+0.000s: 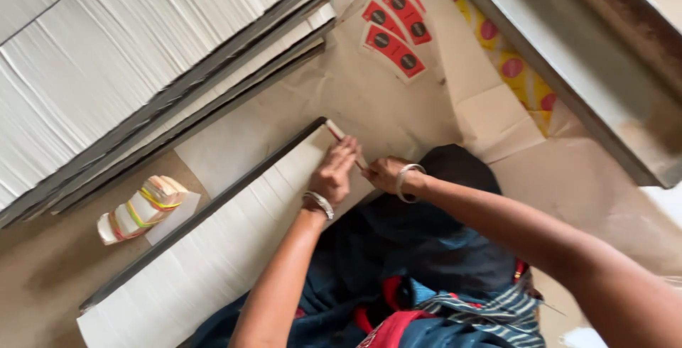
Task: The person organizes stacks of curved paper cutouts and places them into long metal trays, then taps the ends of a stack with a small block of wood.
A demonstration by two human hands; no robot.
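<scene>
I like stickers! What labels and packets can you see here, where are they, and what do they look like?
Red labels: fanned at the top middle on the brown paper, rectangular, each with a dark round spot.
Yellow sheet: upper right beside the metal edge, with pink round spots.
Small bundle: at the left on the floor, pale slips bound with coloured rubber bands.
Tiny red-edged slip: by the left hand, on the end of the white stack.

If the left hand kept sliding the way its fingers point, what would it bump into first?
The left hand points up along the long row of white sheets. Just past the row's end lies crumpled brown paper, then probably the red stickers, though depth is hard to judge.
</scene>
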